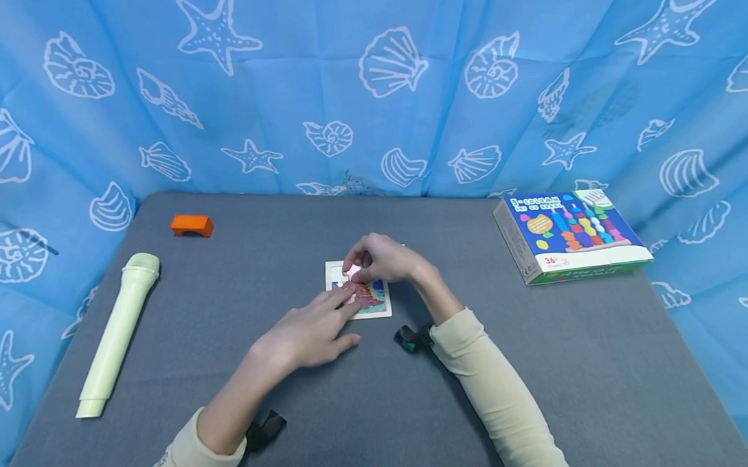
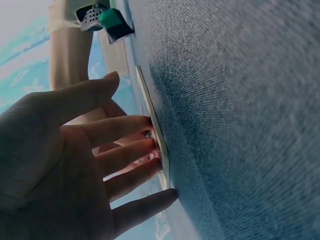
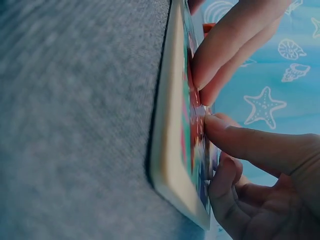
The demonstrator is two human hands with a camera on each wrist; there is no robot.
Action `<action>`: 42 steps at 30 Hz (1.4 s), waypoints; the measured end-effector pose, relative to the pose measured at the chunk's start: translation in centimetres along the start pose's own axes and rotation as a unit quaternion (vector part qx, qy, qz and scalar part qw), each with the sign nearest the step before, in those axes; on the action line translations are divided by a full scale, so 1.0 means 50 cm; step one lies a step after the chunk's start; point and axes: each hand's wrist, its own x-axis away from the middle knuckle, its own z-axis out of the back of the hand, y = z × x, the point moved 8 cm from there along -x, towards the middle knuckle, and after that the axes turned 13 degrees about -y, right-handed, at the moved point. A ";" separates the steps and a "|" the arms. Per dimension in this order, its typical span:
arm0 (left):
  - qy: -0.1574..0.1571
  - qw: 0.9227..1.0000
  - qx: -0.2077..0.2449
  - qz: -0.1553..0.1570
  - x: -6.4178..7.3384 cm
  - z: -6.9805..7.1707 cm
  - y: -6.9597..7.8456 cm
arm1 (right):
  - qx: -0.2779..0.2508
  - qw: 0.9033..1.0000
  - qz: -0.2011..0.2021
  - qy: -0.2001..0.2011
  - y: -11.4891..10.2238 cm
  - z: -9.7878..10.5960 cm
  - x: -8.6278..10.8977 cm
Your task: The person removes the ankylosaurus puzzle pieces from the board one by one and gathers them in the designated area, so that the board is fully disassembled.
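A small jigsaw puzzle in a cream tray (image 1: 332,267) lies on the grey table, with a reddish figure on a colourful background. My right hand (image 1: 384,258) is over its far part and pinches a pale pink puzzle piece (image 1: 352,270) between thumb and fingers, low against the board. From the near left my left hand (image 1: 308,334) reaches over with fingers extended, their fingertips resting on the picture and its thumb held apart. The right wrist view shows both hands' fingertips (image 3: 204,90) close together at the puzzle surface; part of the picture is hidden beneath them.
A pale green microphone-shaped object (image 1: 118,335) lies along the left side. Behind it sits an orange arched block (image 1: 191,225). At the back right is a bead-set box (image 1: 572,235). A blue curtain (image 1: 344,90) with shells and starfish borders the table.
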 end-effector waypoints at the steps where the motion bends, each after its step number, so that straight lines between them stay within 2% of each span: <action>1: -0.001 1.000 0.000 0.001 0.000 0.000 0.000 | 0.009 1.000 -0.001 0.003 -0.001 0.001 0.001; 6: -0.001 1.000 0.002 0.002 0.001 0.001 0.000 | 0.033 0.999 -0.006 0.017 -0.005 0.004 0.009; 10: 0.000 1.000 0.003 0.002 0.001 0.001 0.000 | 0.032 0.999 0.004 0.027 -0.009 0.008 0.016; 17: -0.002 1.000 0.006 0.001 0.000 0.001 -0.001 | -0.046 0.998 0.043 0.030 -0.003 0.014 0.022; 25: 0.004 1.000 0.003 0.005 0.000 0.000 -0.002 | -0.097 0.993 0.064 0.035 0.021 0.042 0.047; 33: 0.001 1.000 0.009 0.010 0.000 -0.001 -0.002 | -0.149 0.987 0.044 0.043 0.069 0.077 0.098; 42: 0.001 1.000 0.015 0.008 0.002 0.000 -0.003 | -0.162 0.983 0.003 0.080 0.142 0.116 0.154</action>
